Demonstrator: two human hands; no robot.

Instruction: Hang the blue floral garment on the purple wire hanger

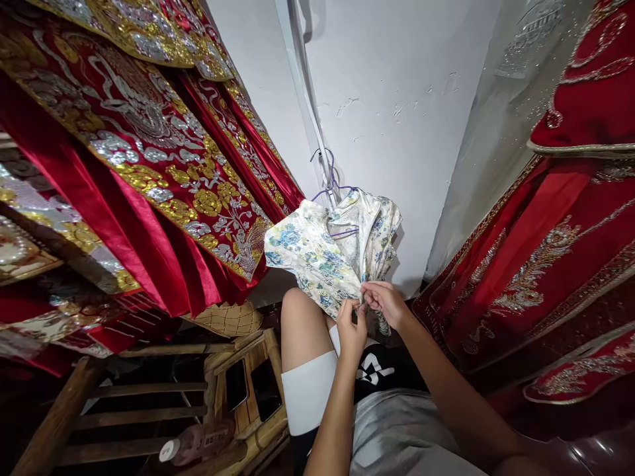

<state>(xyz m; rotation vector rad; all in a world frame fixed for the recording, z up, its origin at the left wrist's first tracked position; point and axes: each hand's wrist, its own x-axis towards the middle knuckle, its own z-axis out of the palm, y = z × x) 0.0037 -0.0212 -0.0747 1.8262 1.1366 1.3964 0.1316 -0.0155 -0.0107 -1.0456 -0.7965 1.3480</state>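
Observation:
A white garment with blue and yellow flowers [310,248] hangs in front of me on a purple wire hanger [331,178], its neck open. Its lower front reaches toward my lap. My left hand [352,324] pinches the garment's front edge from below. Just above and to the right, my right hand [384,303] pinches the same edge. The fingertips of both hands nearly meet there. Any small fastener between them is too small to make out.
Red embroidered robes [163,145] hang at the left, and more red gowns [555,264] at the right. A bamboo stool [258,360] at lower left bears two dark phones [266,390]. Beside it lies a bottle with a white cap [198,444]. Behind the hanger is a pale wall [397,79].

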